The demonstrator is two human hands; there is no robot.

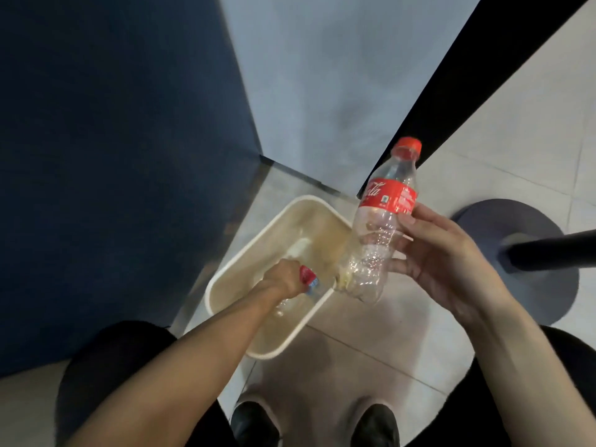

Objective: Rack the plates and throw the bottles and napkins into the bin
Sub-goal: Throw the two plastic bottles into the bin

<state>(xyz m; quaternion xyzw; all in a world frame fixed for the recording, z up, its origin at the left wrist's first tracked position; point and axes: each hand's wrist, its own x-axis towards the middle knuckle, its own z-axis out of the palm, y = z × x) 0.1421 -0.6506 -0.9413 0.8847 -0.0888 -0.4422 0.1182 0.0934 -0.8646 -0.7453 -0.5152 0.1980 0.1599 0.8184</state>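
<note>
Right grip [451, 262]: closed on the cola bottle [371, 253] — thumb across the clear body just under the red label [390, 196], fingers curled behind the lower half.
Bottle from the right grip: it lies at 9 o'clock of the palm and touches it; the base sticks out past the fingers toward 7 o'clock.
Cola bottle long axis: tilted, running from 1 o'clock to 7 o'clock; the red cap [409, 146] points up at 1 o'clock and the base points down toward the bin.
Cola bottle place: in the air and looking empty, with its base about over the bin's right rim.
Left grip [283, 279]: closed round a small bottle [308, 279] with a red label, low in the bin's mouth.
Small bottle axis: the clear body seems to trail from the grip toward 6 o'clock, but it is too blurred to be sure.
Bin [309, 227]: cream, rectangular, open, standing on the floor [371, 366] at 8 to 9 o'clock of the right grip; its long side also runs from 1 to 7 o'clock.
Nearer hand: the left grip is over the bin's mouth; the right grip sits near, at the bin's 3 o'clock.
Coming move, as I judge it: the right grip carries toward 8 o'clock and down, then lets go — the bottle's axis already roughly matches the bin's long side.
Risk: the base may catch the right rim and tip onto the floor.
</note>
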